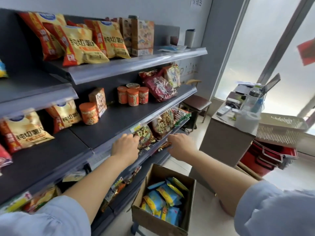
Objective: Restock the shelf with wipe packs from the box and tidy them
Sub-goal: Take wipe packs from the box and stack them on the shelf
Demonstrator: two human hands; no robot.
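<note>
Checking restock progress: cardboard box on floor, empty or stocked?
Stocked: cardboard box open on top, blue-and-yellow packs piled inside.

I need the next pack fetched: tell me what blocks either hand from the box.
Nothing visible. The left hand and right hand are at the shelf; the box sits open below, packs exposed.

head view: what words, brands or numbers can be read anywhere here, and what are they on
"纯切薯片": upper yellow chip bags, and the lower-left chip bag.
Paper sign at the top edge: cut off and blurred, unreadable.
Blue packs in the cardboard box, orange jars, price tag: too small or blurred.
</note>
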